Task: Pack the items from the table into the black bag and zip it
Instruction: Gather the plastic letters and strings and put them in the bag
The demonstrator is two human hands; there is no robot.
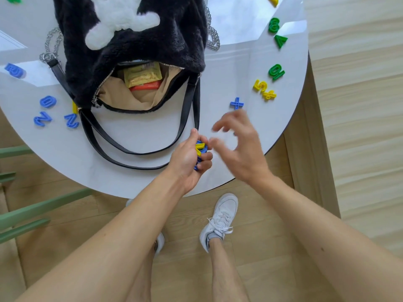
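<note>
Black bag [130, 40], fuzzy with a white plush figure on its face, lies on the round white table [152, 175] with its mouth turned toward the person; the zip is undone and the tan lining gapes, showing a yellow snack packet [142, 76] over an orange-red one just inside. Its black straps [139, 149] loop out across the table toward the near edge, and a silver chain [212, 38] trails at either side. The opening lies up and to the left of both hands, its long axis running roughly left to right, and the left hand [189, 162] is the nearer one, sitting just past the strap loop. That left hand is curled shut around a small stack of blue and yellow plastic number pieces [200, 149]. The right hand [237, 147] hovers just beside it, fingers spread and loosely curved, blurred, holding nothing that can be seen. The nearest loose piece is a blue plus sign [236, 103] just beyond the right fingertips; further right sit yellow numerals [263, 89] and green numerals [276, 71]. Left of the bag are blue pieces [46, 111]. By my reading, many pieces remain to collect, so the handful likely goes into the mouth next.
</note>
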